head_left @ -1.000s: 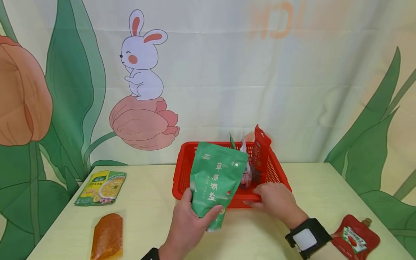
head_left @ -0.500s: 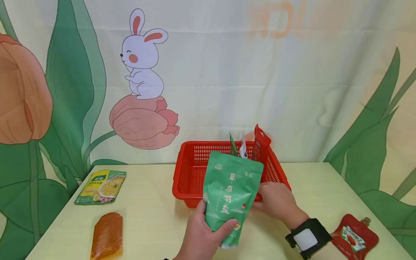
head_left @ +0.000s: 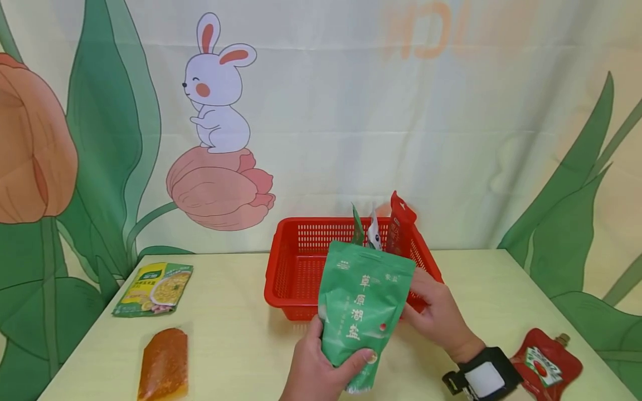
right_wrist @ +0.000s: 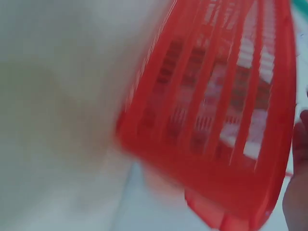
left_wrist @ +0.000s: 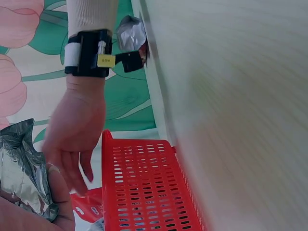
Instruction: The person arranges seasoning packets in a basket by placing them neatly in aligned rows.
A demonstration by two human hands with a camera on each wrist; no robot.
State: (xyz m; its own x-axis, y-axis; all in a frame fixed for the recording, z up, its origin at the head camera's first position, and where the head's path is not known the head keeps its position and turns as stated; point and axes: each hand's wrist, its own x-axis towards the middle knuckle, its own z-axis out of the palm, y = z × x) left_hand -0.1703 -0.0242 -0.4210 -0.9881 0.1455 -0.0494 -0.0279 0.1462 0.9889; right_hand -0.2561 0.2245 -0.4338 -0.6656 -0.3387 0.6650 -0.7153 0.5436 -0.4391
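My left hand (head_left: 323,367) grips a green salt pouch (head_left: 363,312) near its bottom, the thumb across the front. The pouch stands upright, tilted a little right, in front of a red plastic basket (head_left: 288,303). My right hand (head_left: 441,312) is at the basket's front right corner, partly behind the pouch's right edge. In the left wrist view the right hand (left_wrist: 79,127) hangs with loosely bent fingers beside the pouch's silvery back (left_wrist: 24,173), holding nothing visible. A red packet (head_left: 399,223), a white packet (head_left: 374,234) and a green packet (head_left: 357,227) stand in the basket.
On the table's left lie a yellow-green soup packet (head_left: 154,289) and a clear bag of orange-brown sauce (head_left: 164,362). A red spouted ketchup pouch (head_left: 549,362) lies at the right, near the right wristband (head_left: 484,379). A printed curtain (head_left: 321,111) hangs behind the table.
My left hand has brought the salt pouch down and right, away from over the basket. My right hand has let go of the basket's front rim and shifted slightly.
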